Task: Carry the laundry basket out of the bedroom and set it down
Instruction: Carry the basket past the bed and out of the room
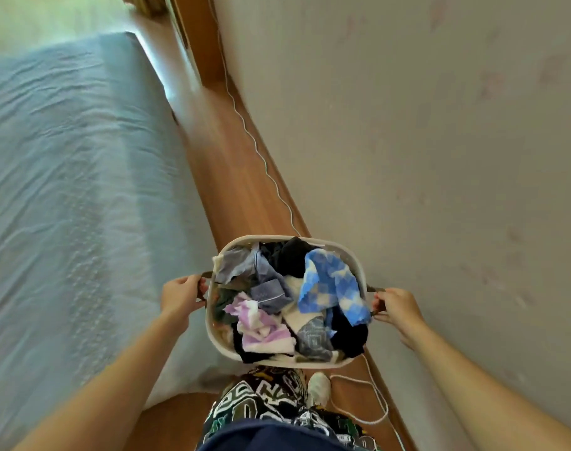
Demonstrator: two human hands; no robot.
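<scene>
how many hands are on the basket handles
2: the left hand holds the handle on the bed side of the basket, the right hand holds the handle on the wall side.
</scene>
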